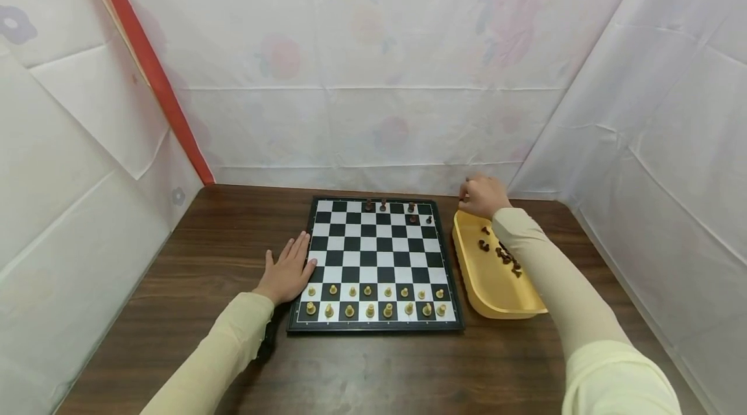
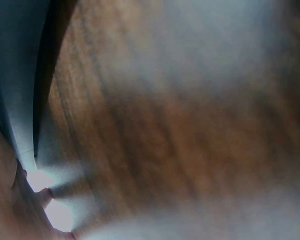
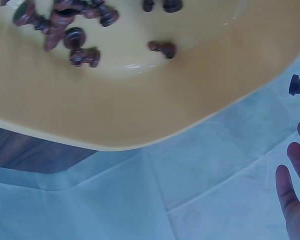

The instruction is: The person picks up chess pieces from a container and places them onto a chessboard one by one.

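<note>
A dark wooden table [image 1: 192,253] bears a chessboard [image 1: 376,259], with light chess pieces [image 1: 373,301] in its two near rows and a few dark chess pieces [image 1: 397,207] along its far edge. The left hand [image 1: 287,270] lies flat on the table, fingers straight and together, their tips touching the board's left rim. Just right of the board is a yellow tray [image 1: 487,285] holding loose dark pieces [image 3: 70,30]. The right hand [image 1: 483,196] hovers over the tray's far corner, pinching one dark piece [image 3: 298,86] at its fingertips [image 3: 297,150], the other fingers loosely spread.
</note>
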